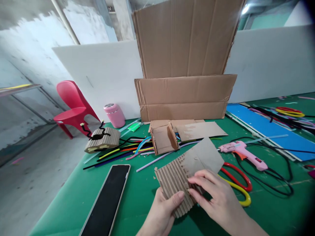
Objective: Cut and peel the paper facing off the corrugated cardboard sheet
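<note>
A piece of cardboard (173,175) is held over the green table, its left part showing bare corrugated ridges and its right part still covered by smooth paper. My left hand (163,209) grips the ridged part at its lower left edge, thumb on top. With thumb and fingertips, my right hand (216,200) pinches at the torn border between ridges and smooth paper. Its fingers hide what exactly lies between them. Scissors (242,188) with red and yellow handles lie just right of the cardboard, their blades out of sight.
A phone (108,200) lies to the left. Behind are pipe cleaners (123,149), a small cardboard tray (164,139), a corrugated cardboard shape (108,136) and a pink cylinder (115,115). A pink glue gun (246,154) with its cord lies right. Large cardboard (185,95) stands behind.
</note>
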Demonstrator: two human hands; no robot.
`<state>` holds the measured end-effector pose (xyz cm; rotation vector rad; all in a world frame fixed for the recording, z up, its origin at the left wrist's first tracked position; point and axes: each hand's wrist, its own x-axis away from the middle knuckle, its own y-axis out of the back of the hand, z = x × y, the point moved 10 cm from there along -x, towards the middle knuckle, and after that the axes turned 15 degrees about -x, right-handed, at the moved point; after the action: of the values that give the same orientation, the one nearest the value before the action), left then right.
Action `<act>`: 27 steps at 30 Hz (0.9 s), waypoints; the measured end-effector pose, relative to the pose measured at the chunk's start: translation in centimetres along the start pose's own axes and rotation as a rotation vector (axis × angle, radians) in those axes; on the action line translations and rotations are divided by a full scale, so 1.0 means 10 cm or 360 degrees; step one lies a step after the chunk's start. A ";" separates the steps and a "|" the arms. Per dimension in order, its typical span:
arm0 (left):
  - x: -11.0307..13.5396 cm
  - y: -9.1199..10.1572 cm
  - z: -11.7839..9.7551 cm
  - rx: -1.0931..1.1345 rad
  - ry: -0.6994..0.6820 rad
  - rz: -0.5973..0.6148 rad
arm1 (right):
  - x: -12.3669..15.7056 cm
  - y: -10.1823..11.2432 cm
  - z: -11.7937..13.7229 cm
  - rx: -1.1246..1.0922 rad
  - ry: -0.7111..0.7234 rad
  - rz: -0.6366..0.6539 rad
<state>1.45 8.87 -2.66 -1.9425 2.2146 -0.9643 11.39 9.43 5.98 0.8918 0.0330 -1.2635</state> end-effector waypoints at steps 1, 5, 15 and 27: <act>0.00 -0.01 -0.01 -0.0006 -0.0010 0.0002 | 0.01 0.00 0.00 0.0009 -0.0011 -0.0015; -0.01 -0.03 -0.05 -0.0043 -0.0042 -0.0038 | 0.02 0.01 0.06 0.0141 0.0029 -0.0071; 0.06 0.11 -0.15 -0.0275 -0.0126 -0.0259 | -0.10 -0.09 0.31 0.0509 0.0179 0.0084; 0.07 0.20 -0.17 -0.0535 -0.0231 -0.0352 | -0.21 -0.19 0.31 0.0677 0.0143 0.0170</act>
<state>-1.19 9.00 -2.03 -2.3521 2.2311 -0.4654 7.73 9.26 8.08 1.2989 -0.2172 -1.1474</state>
